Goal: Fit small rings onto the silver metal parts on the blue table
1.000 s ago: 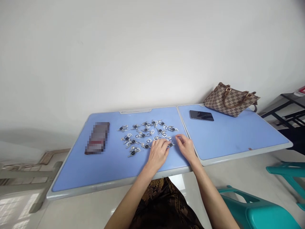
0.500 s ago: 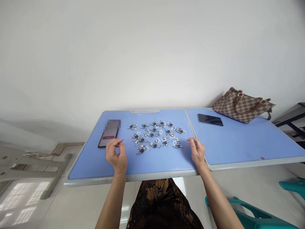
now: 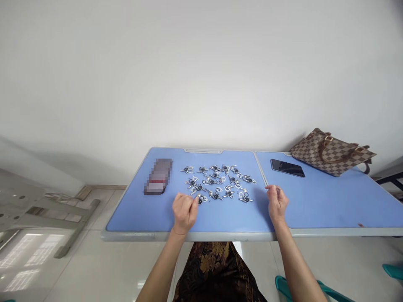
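Small metal hardware sets (image 3: 215,182), each with a round black piece, silver pins and loose rings or plates, lie in rough rows on the blue table (image 3: 220,218). At their front left corner is my left hand (image 3: 184,212), its fingers curled closed beside the nearest set (image 3: 201,201) and partly covering it. What those fingers hold, if anything, is hidden. My right hand (image 3: 277,204) is also closed, thumb against the curled fingers, over the table to the right of the sets. A small dark spot shows by its thumb; I cannot tell whether it is an object.
A phone with a blurred screen (image 3: 159,178) lies left of the sets. On the adjoining right-hand table are a dark phone (image 3: 287,167) and a brown checked handbag (image 3: 330,153) near the wall. Teal stool parts (image 3: 283,287) show below at the right.
The view has shifted, so the table sits further right in it. My left hand has moved right toward the front left set, its fingers closing. My right hand stays right of the sets.
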The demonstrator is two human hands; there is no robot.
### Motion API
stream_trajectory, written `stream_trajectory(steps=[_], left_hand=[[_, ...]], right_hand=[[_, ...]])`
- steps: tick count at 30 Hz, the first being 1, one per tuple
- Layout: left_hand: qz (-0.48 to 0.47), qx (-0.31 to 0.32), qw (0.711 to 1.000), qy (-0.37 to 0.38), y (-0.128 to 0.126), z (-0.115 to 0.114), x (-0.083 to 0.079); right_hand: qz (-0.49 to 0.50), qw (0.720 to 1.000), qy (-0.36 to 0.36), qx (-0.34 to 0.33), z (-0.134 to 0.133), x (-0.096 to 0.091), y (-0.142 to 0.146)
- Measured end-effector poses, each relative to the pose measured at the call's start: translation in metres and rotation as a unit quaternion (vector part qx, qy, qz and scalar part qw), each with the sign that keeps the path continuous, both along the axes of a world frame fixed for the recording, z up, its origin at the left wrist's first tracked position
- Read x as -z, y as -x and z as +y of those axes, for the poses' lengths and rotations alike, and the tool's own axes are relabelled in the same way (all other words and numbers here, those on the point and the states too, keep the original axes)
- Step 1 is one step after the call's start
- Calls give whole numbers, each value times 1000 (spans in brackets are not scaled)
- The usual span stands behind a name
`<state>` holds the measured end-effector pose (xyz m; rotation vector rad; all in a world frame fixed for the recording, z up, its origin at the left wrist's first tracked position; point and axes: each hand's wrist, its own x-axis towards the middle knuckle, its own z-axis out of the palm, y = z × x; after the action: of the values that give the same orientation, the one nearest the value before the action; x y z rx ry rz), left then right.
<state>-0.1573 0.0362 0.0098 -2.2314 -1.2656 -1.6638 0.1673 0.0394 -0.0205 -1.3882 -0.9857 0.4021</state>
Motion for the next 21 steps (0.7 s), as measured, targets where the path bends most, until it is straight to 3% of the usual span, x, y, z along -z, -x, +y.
stream_trajectory(steps=[6, 9, 11, 15, 18, 21], left_hand=[[118, 80, 989, -44, -25, -7, 7], [221, 215, 951, -39, -50, -15, 10], [289, 358, 887, -43, -75, -24, 12], [326, 616, 717, -7, -130, -51, 27], [310, 711, 631, 14, -159, -69, 53], [311, 752, 581, -17, -177, -77, 77]], right_hand=[[101, 994, -51, 4, 31, -5, -1], [123, 990, -67, 0, 58, -8, 4], [144, 987, -70, 2, 76, -9, 7], [165, 983, -77, 34, 112, -11, 7], [187, 978, -74, 56, 131, -11, 4], [206, 975, -65, 54, 140, -10, 3]])
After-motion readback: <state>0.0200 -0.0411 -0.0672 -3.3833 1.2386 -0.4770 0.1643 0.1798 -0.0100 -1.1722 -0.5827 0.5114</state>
